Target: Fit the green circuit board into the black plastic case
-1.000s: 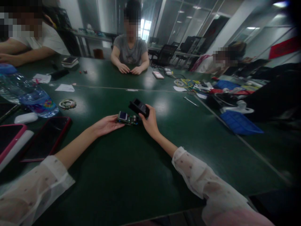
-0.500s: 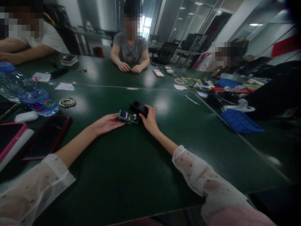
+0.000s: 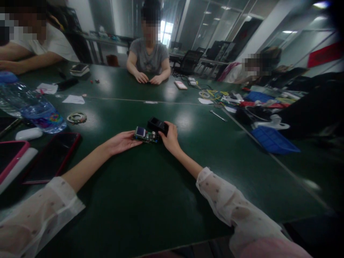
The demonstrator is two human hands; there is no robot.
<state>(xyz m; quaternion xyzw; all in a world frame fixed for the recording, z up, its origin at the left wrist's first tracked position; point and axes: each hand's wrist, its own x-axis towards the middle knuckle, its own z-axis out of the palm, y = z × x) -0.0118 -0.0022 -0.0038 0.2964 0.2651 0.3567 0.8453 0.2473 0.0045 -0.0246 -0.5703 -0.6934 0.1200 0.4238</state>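
Note:
Near the middle of the green table (image 3: 161, 200), my left hand (image 3: 122, 142) grips the left end of a green circuit board (image 3: 147, 137). A small dark screen (image 3: 141, 131) with a pale border sits on the board's left part. My right hand (image 3: 171, 138) is closed around the right end of a black plastic case (image 3: 156, 124). The case lies just behind the board, and from this angle I cannot tell whether the two touch. Some fingertips of both hands are hidden by what they hold.
At left are a water bottle (image 3: 43, 113), a phone with a red edge (image 3: 52, 157), a white case (image 3: 29, 134) and a cable coil (image 3: 76, 117). To the right lie a wrench (image 3: 218, 115), a blue tray (image 3: 274, 139) and tangled cables (image 3: 215, 94). A person (image 3: 149, 59) sits opposite.
Almost nothing differs. The view has shifted very slightly; both hands keep the same hold on the circuit board and the black case.

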